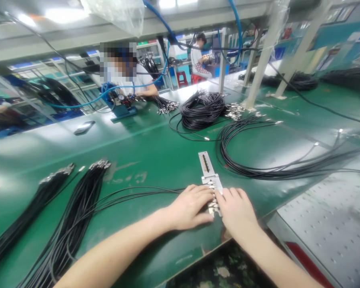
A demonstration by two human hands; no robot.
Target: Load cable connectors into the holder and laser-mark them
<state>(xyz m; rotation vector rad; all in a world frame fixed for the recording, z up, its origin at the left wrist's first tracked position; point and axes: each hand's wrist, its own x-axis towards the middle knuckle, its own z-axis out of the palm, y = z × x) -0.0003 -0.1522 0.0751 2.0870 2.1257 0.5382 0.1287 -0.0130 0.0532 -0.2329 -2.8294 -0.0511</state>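
A narrow metal fixture (207, 165) lies on the green table near its front edge, its upper slotted plate uncovered. Several silvery connectors (213, 204) sit in a row on its lower part. My left hand (189, 205) rests over the fixture's left side, on the connectors and the ends of thin black cables (135, 192) that run off to the left. My right hand (236, 208) bends over the right side, its fingertips at the same connectors, close to my left fingertips. What either hand pinches is hidden under the fingers.
Two bundles of black cables (85, 200) (52, 188) lie at the left. Coiled cables (202, 110) and a looped bundle (258, 174) are beyond the fixture. A phone (84, 127) lies at the far edge. A person (123, 68) sits opposite beside a blue device (121, 106). A perforated panel (333, 212) stands right.
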